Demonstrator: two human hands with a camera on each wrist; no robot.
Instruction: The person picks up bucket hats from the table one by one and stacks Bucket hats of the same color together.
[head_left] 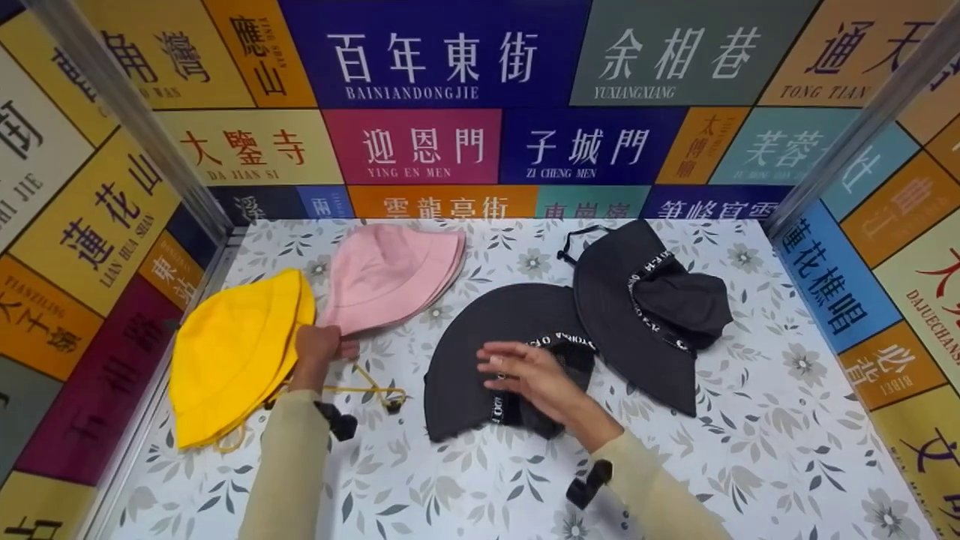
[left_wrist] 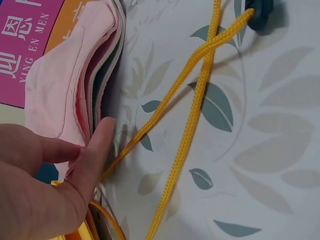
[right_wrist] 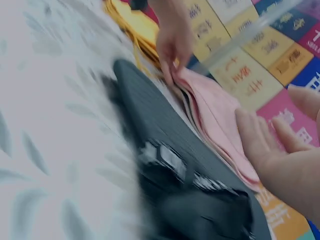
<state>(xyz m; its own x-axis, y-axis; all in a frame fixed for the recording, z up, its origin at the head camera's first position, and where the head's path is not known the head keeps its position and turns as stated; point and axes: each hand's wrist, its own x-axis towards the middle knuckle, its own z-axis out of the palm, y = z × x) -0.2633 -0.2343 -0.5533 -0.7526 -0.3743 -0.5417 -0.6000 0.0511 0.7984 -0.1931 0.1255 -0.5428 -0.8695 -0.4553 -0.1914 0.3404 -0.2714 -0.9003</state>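
Observation:
My left hand (head_left: 316, 352) pinches the near corner of a folded pink bucket hat (head_left: 394, 274) between thumb and fingers. In the left wrist view the hat's stacked brim layers (left_wrist: 95, 75) rise beyond the fingertips. Just left of that hand lies a yellow bucket hat (head_left: 232, 360), its yellow cord (head_left: 360, 388) trailing to the right. My right hand (head_left: 529, 375) hovers over a folded black hat (head_left: 480, 352) with a white-lettered band, fingers extended and nothing held. Some of that hat's crown is hidden behind the hand.
A second black hat (head_left: 637, 315) lies at the right, overlapping the first one's edge, with a chin cord at its back. All rest on a leaf-patterned tabletop (head_left: 765, 450). Panels with Chinese lettering (head_left: 427, 142) wall off the back and both sides.

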